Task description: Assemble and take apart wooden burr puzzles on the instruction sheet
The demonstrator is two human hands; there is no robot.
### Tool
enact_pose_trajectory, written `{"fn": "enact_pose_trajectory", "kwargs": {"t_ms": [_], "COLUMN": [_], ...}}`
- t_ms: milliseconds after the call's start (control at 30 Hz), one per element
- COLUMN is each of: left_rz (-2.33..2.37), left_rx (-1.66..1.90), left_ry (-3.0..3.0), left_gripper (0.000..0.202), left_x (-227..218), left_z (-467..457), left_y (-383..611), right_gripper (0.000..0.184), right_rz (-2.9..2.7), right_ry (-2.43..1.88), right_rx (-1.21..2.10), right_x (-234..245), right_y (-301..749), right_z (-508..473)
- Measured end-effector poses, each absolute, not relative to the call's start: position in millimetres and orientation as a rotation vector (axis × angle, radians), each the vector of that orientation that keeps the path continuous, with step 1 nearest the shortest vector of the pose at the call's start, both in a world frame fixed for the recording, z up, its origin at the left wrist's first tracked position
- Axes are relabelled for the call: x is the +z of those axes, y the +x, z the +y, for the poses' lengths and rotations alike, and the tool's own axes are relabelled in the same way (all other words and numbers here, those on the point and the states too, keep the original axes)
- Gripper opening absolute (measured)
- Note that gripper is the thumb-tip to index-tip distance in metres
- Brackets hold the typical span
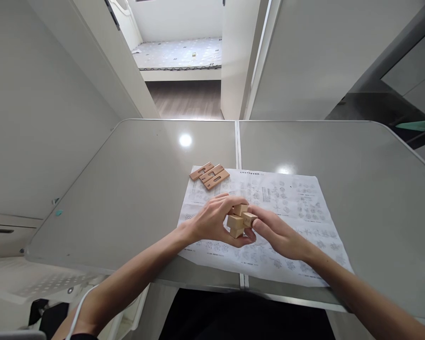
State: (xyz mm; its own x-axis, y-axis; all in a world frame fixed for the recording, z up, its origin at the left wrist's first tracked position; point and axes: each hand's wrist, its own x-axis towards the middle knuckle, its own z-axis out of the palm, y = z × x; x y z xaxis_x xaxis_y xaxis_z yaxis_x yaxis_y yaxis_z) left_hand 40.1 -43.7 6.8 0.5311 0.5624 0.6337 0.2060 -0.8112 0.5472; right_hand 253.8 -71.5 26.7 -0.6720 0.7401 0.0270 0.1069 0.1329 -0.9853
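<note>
Several pale wooden blocks, fitted together as an interlocking wooden puzzle (236, 221), are held above the printed sheet. My left hand (217, 219) wraps round the puzzle from the left, thumb below and fingers over the top. From the right, my right hand (274, 231) grips a block end that sticks out toward it; some of its fingertips are hidden behind the puzzle. Just beyond my left hand lie a few flat, reddish-brown slotted wooden pieces (217, 179), some overlapping, with dark marks on them.
The large printed sheet (318, 208), full of small puzzle drawings, lies across the seam of the grey folding table (145, 165). White walls flank the table. Past its far edge a doorway opens onto a bed (177, 54). A small teal piece (58, 213) sits at the left edge.
</note>
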Motion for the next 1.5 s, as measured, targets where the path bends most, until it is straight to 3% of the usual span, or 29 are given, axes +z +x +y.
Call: {"fn": "enact_pose_trajectory", "kwargs": {"t_ms": [267,400,467,600,800,933,1167,1367,1500], "left_rz": [0.656,0.653,0.629,0.627,0.623,0.61,0.553,0.626,0.636], "left_rx": [1.21,1.104,1.021,0.959,1.079,1.125,1.068,0.992,1.034], "left_ry": [2.405,2.409,2.387,2.335,2.307,2.448,2.528,2.437,2.356], "left_gripper": [0.072,0.074,0.075,0.074,0.048,0.042,0.043,0.051,0.052], "left_x": [13.3,15.0,14.7,12.8,17.3,18.4,13.2,10.9,7.8], "left_z": [-41.1,-40.5,-41.2,-45.4,-46.4,-41.4,-44.2,-50.7,-53.7], "left_y": [38.7,35.2,32.8,30.8,33.0,32.8,33.5,38.4,42.8], "right_gripper": [0.03,0.022,0.015,0.02,0.024,0.025,0.03,0.046,0.038], "right_rz": [-2.135,-2.217,-2.236,-2.16,-2.104,-2.134,-2.176,-2.219,-2.169], "right_ry": [-0.85,-0.778,-0.759,-0.759,-0.68,-0.652,-0.678,-0.626,-0.579], "right_rx": [0.837,0.682,0.669,0.753,0.827,0.844,0.882,0.917,0.871], "right_x": [15.1,14.9,15.3,15.4,17.1,16.2,13.9,8.4,3.9], "right_y": [260.0,263.6,265.2,267.6,266.7,265.6,265.4,262.1,259.1], "right_z": [-66.4,-63.0,-62.5,-63.0,-63.7,-65.7,-69.1,-69.9,-71.2]}}
